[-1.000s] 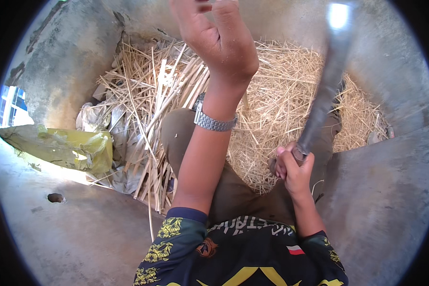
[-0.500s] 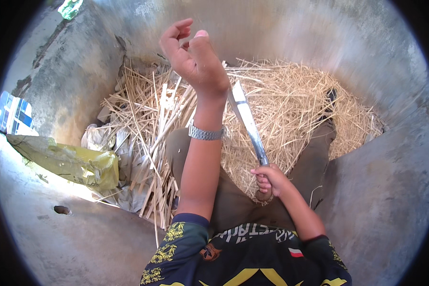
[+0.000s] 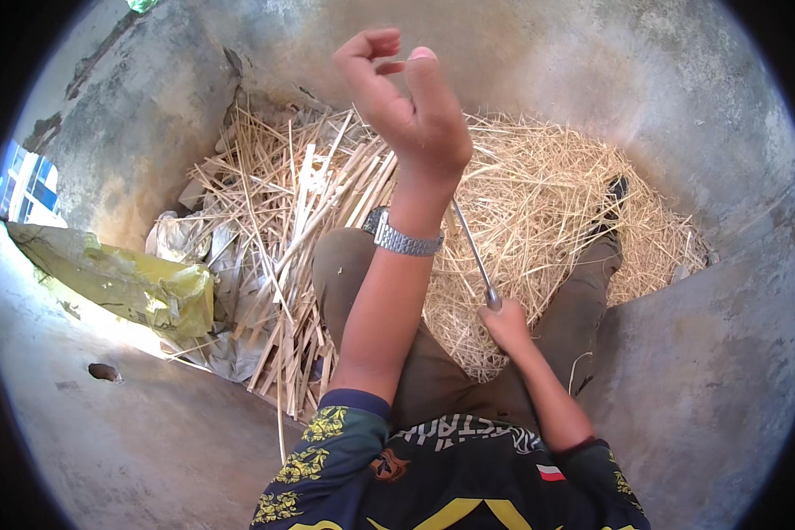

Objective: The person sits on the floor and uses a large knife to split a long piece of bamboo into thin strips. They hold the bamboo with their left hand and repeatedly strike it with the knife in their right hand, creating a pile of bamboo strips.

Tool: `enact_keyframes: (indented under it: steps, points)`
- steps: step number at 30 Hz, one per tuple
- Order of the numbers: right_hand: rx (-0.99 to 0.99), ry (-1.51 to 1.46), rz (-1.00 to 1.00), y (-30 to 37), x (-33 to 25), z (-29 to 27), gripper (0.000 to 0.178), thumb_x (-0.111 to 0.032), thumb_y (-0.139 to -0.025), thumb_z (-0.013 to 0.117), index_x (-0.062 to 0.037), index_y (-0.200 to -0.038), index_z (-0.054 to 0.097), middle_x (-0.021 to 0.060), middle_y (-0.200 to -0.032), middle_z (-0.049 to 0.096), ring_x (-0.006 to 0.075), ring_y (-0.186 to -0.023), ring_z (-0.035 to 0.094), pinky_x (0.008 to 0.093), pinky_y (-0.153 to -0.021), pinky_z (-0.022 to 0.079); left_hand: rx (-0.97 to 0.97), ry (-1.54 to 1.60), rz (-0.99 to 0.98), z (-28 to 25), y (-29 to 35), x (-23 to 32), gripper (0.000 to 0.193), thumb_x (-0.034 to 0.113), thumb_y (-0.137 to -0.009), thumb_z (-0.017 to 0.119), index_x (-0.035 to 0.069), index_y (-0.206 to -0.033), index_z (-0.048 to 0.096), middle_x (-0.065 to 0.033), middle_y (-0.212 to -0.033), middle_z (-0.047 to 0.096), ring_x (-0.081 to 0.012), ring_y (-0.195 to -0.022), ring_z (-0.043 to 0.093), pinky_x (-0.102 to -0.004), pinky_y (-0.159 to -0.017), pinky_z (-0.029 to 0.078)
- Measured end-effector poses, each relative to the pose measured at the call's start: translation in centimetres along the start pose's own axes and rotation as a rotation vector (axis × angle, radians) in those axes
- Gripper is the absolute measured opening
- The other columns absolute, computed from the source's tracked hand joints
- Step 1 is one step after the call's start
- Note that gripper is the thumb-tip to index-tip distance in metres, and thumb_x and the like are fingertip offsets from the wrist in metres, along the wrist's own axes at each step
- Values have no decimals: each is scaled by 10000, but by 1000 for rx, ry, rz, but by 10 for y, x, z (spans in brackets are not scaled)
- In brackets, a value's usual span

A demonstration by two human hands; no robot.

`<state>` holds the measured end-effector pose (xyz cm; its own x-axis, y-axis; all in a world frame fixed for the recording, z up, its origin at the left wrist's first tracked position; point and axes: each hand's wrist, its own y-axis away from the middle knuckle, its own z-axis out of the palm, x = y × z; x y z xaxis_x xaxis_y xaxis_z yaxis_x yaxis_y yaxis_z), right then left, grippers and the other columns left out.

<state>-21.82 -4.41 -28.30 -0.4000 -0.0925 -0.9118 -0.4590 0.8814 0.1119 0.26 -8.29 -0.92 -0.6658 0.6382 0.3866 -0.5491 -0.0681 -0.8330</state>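
My left hand (image 3: pixel 406 106) is raised in front of the far wall, a silver watch (image 3: pixel 406 240) on its wrist. Its fingers are loosely curled, with a gap between them and the thumb; nothing plainly shows in it. Over my lap, my right hand (image 3: pixel 506 325) is closed round the handle of a long knife (image 3: pixel 474 243). The blade is turned nearly edge-on and points away from me, its far end hidden behind my left wrist. Beneath it spreads a heap of thin, pale shavings (image 3: pixel 539 185). Longer split strips (image 3: pixel 300 221) lie piled to the left.
A curved grey concrete wall (image 3: pixel 539 62) rings the space. At the left a yellow plastic sheet (image 3: pixel 181 296) hangs over a low edge beside a hole (image 3: pixel 104 372). My bent leg (image 3: pixel 340 274) and outstretched leg (image 3: pixel 583 274) frame the shavings.
My raised left hand has shifted to the right. The knife has turned from showing its broad blade to nearly edge-on, and my right hand has moved slightly up and right.
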Motion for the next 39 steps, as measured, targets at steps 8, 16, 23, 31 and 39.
enact_keyframes:
  steps: [8, 16, 23, 31, 39]
  points:
    - [-679, -965, 774, -7, -40, -42, 287, -81, -841, 700, -120, -686, 463, -20, -523, 452, 84, -378, 413, 285, -368, 367, 11, 103, -75, 7, 0, -6, 341, 189, -855, 621, 2, -1112, 498, -102, -1094, 486, -203, -1023, 468, -364, -880, 369]
    - [106, -712, -376, 6, -158, -49, 302, -33, -994, 579, -78, -715, 472, -16, -551, 468, 74, -430, 406, 266, -431, 360, 88, -2, 37, -6, 7, -14, 206, 87, -918, 550, -15, -1084, 484, -71, -1018, 434, -127, -863, 410, -268, -757, 369]
    - [-168, 79, 201, -10, 17, 18, 246, -119, -913, 677, -109, -719, 526, 12, -587, 532, 88, -441, 447, 281, -447, 360, 104, -64, 407, 5, -20, -42, 284, 64, -880, 552, -18, -1123, 431, -105, -1066, 390, -177, -977, 376, -334, -879, 362]
    - [-267, -501, 576, -9, -57, -29, 242, -137, -865, 743, -106, -760, 528, -54, -566, 470, 50, -401, 406, 232, -364, 325, 283, 32, -348, 5, -41, 23, 167, 62, -925, 502, -4, -1072, 455, -83, -972, 447, -145, -833, 427, -298, -758, 408]
    - [65, -722, -287, -12, -133, -25, 215, -97, -947, 680, -66, -806, 521, -35, -582, 479, 65, -446, 437, 234, -424, 353, -327, 284, -174, -20, -23, -27, 321, 167, -1070, 344, 45, -880, 572, 22, -598, 472, -58, -508, 413, -209, -464, 361]
